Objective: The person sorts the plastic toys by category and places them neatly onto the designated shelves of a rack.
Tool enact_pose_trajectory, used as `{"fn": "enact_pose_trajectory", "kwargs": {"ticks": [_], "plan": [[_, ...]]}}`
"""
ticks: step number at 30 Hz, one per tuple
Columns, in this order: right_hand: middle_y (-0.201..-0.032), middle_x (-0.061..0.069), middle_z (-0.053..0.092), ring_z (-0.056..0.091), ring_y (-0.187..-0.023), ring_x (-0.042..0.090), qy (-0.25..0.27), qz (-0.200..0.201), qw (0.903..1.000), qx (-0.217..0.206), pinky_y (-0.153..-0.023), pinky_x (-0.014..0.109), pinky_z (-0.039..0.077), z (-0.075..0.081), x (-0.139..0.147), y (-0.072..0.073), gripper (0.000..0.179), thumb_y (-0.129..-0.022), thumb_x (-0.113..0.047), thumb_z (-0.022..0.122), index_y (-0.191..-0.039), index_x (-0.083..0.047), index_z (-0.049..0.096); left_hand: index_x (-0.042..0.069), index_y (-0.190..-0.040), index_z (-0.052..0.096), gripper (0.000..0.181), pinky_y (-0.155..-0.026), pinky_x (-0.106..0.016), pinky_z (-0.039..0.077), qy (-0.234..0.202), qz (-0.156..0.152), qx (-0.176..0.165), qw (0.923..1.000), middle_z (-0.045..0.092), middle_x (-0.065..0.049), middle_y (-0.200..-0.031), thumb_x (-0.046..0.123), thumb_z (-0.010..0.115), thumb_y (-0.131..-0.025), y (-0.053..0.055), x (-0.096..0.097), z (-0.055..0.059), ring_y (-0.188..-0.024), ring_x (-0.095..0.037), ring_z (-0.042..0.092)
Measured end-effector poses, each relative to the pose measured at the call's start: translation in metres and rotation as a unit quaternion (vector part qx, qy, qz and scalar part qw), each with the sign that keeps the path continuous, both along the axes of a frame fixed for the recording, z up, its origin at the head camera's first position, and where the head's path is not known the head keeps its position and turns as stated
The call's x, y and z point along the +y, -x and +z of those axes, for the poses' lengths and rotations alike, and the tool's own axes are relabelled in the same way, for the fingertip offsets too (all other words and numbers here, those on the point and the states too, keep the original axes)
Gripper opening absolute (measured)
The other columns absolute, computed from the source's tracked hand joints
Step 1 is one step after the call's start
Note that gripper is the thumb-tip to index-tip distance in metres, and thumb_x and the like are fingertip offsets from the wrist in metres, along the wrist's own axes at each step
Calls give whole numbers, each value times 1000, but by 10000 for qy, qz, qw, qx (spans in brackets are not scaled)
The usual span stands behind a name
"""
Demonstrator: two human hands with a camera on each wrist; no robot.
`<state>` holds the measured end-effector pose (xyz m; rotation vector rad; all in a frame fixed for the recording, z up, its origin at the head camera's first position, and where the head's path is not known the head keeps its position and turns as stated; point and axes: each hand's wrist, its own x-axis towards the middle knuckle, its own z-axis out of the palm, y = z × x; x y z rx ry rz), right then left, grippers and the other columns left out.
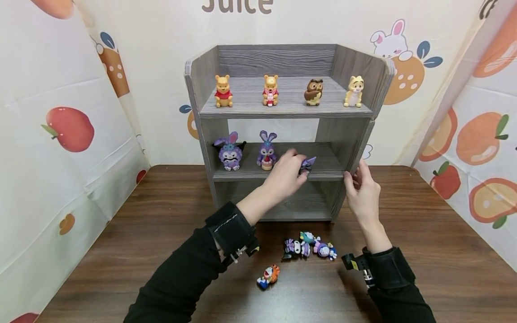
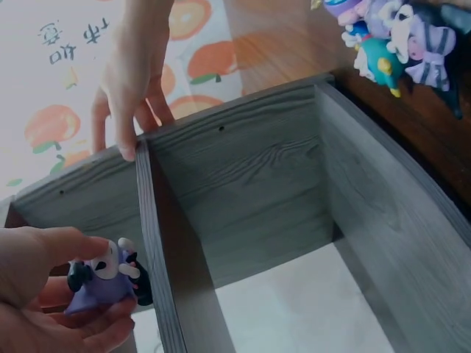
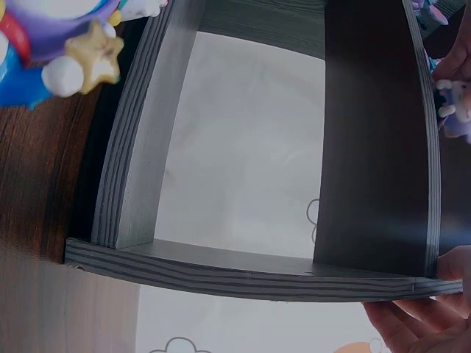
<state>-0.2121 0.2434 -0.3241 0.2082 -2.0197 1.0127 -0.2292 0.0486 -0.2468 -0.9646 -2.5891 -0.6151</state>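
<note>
My left hand pinches a small purple figurine with a white face and black parts, held at the middle level of the grey wooden shelf. Fingers partly cover it in the head view. Whether its base touches the board, I cannot tell. My right hand grips the shelf's right side panel, thumb at the front edge and fingers around the outside. To the left of the pinched figurine stand a purple rabbit-eared figurine and another purple one with black side points.
On the top board stand two yellow bear figurines, a brown owl figurine and a pale yellow figurine. Several figurines lie clustered on the brown table before the shelf, with an orange-and-blue figurine nearer.
</note>
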Motion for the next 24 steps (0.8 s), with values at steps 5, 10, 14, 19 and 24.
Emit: {"fn": "enact_pose_trajectory", "kwargs": {"ticks": [5,10,14,19,24], "plan": [[-109,24,57,57,-92,37,18,6,10000,-35,-69,42,47,0,0,-1,44,-86,-2,51,-129,-9,44,2,-108,60,25,-78,-31,44,156,216,-138,9996,53,-12,-107,11,56,-86,6,6,2,-94,-22,53],[-108,25,57,58,-91,37,35,-3,10000,-47,-69,43,47,0,0,0,43,-86,-2,52,-129,-8,44,3,-109,60,24,-77,-28,44,188,343,-223,9990,52,-11,-107,12,55,-86,12,9,1,-92,-20,53],[-108,25,57,58,-91,37,30,-11,10000,-49,-68,44,47,0,0,0,43,-87,-2,52,-129,-9,45,3,-103,61,20,-76,-26,44,245,384,-175,9988,53,-11,-106,13,54,-88,16,10,0,-90,-18,53],[-108,25,57,58,-91,37,14,-25,10000,-40,-68,43,47,0,0,0,43,-87,-2,52,-129,-9,44,4,-100,61,17,-75,-26,43,353,407,-131,9985,53,-10,-104,13,54,-88,20,12,-1,-90,-17,53],[-108,25,57,58,-90,37,22,-40,10000,-72,-68,43,47,-1,0,0,43,-87,-3,52,-129,-9,44,4,-100,61,17,-75,-25,44,426,362,-126,9984,52,-10,-104,11,54,-87,21,14,-2,-89,-17,53]]}}
